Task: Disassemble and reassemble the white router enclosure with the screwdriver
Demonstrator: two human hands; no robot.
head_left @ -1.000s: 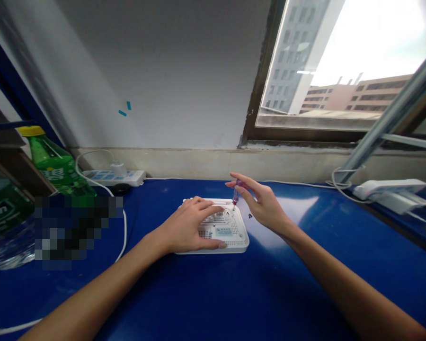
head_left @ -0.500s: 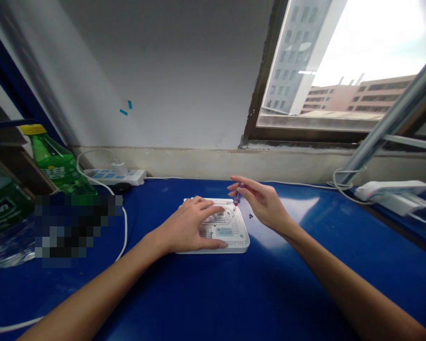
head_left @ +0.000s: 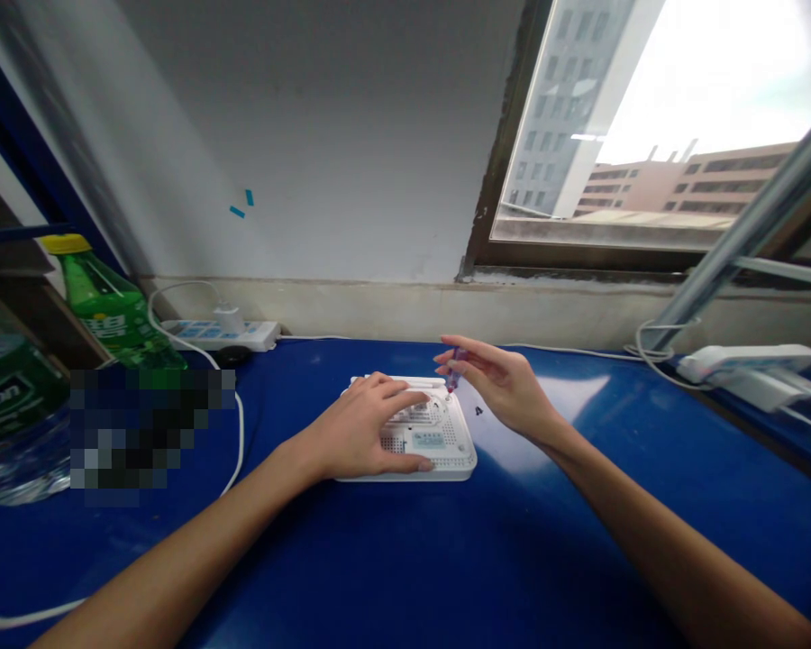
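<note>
A white flat device (head_left: 451, 460) with vent holes and a pale label lies on the blue table. My left hand (head_left: 361, 428) rests on its left part with the fingers spread, thumb near the front edge. My right hand (head_left: 504, 379) pinches a small screwdriver (head_left: 455, 368) with a purplish handle, held nearly upright, its lower end at the device's back right corner. Small dark pieces (head_left: 478, 411), too small to make out, lie on the table just right of the device.
Green bottle (head_left: 112, 302) and large water bottle (head_left: 13, 415) stand at the left. One power strip (head_left: 263, 335) lies at the back left, another (head_left: 750, 361) at the right by a metal post (head_left: 730, 243). A white cable (head_left: 239, 424) runs down the left.
The view has shifted very slightly. Both hands keep their places, and the screwdriver is still in my right hand at the same corner.
</note>
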